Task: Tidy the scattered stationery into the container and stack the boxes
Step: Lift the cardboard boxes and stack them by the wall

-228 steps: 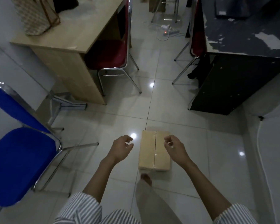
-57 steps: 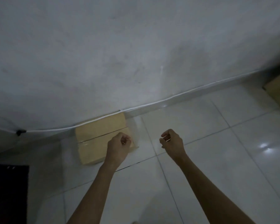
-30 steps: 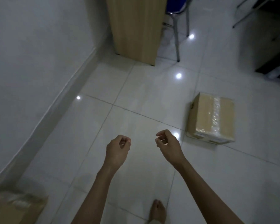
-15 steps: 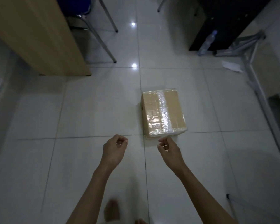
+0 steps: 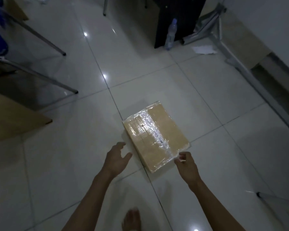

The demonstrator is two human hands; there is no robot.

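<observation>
A flat brown cardboard box sealed with shiny clear tape lies on the white tiled floor, turned at an angle. My left hand hovers just left of its near corner, fingers spread and empty. My right hand sits at the box's near right edge with loosely curled fingers; whether it touches the box is unclear. No stationery or container is in sight.
A wooden desk panel and chair legs stand to the left. A black cabinet with a plastic bottle and a scrap of paper is beyond. A metal table frame runs along the right. My bare foot shows below.
My view has swung round from the wall to this box and come closer. Both hands have moved forward to the box's near end, and my left hand has gone from curled to spread.
</observation>
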